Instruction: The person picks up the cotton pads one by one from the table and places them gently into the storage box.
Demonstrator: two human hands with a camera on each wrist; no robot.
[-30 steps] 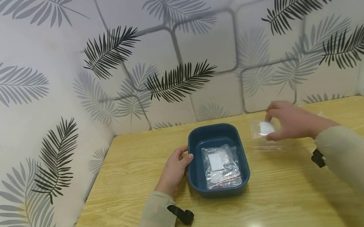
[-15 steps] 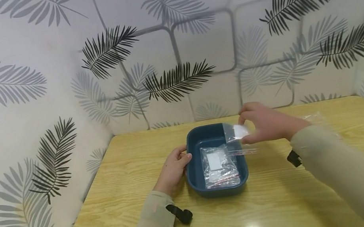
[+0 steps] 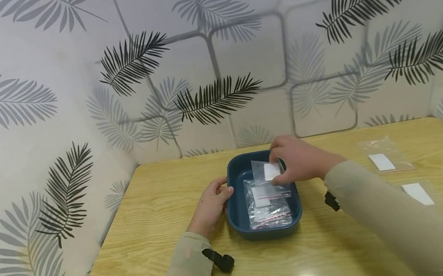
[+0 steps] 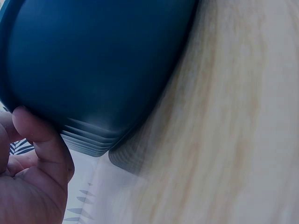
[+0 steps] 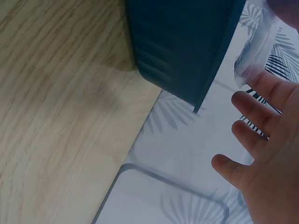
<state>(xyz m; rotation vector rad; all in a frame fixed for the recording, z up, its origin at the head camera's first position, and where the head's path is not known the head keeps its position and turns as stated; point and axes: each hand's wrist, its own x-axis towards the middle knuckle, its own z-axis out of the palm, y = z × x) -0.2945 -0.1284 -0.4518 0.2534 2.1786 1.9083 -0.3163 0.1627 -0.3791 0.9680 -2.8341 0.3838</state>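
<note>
A dark blue plastic bin (image 3: 242, 225) stands on the table, with several clear zip bags (image 3: 267, 213) piled inside, a white piece showing in the top one. My left hand (image 3: 211, 205) holds the bin's left side at the rim; in the left wrist view the thumb (image 4: 30, 123) lies against the bin wall. Over the bin, my right hand (image 3: 301, 158) pinches another clear zip bag (image 3: 259, 171) with a white piece in it between thumb and fingers. The right wrist view catches this bag (image 5: 254, 53) edge-on above the rim, the other fingers spread.
Two more clear zip bags with white pieces lie on the table at the right, one farther back (image 3: 387, 154) and one nearer (image 3: 427, 201), partly behind the right sleeve. A leaf-patterned wall (image 3: 191, 65) rises behind the wooden table (image 3: 150, 208).
My right hand has carried the pinched zip bag leftward from the table's right side to above the bin. The left hand stays on the bin. The bags at right have come into view.
</note>
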